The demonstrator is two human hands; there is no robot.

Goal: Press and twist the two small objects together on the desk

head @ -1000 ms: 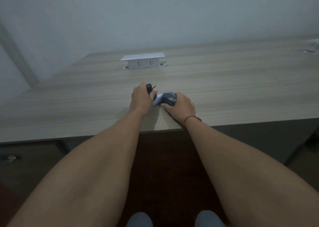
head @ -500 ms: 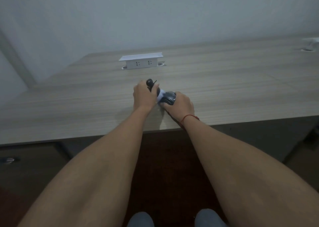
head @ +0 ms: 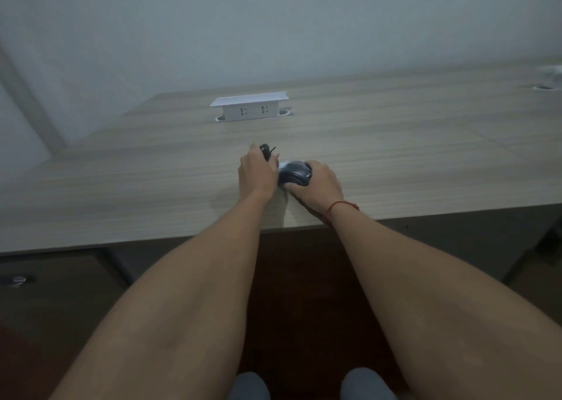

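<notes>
Two hands met on the desk (head: 395, 162), both nearer me than the white socket box (head: 251, 107). My left hand (head: 257, 173), just left of the dark mouse (head: 295, 173), had its fingers curled round a small black object (head: 265, 151) I couldn't identify. Something pale (head: 284, 165) showed between them. My right hand (head: 319, 183) gripped the mouse from its right side.

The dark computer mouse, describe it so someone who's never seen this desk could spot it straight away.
Start at the wooden desk and its white pop-up socket box near the back. Come toward the near edge, where two bare hands meet. The dark computer mouse sits in the right hand, rounded and glossy, with pale lettering on its side, bulkier than the small black piece gripped by the left hand.
</notes>
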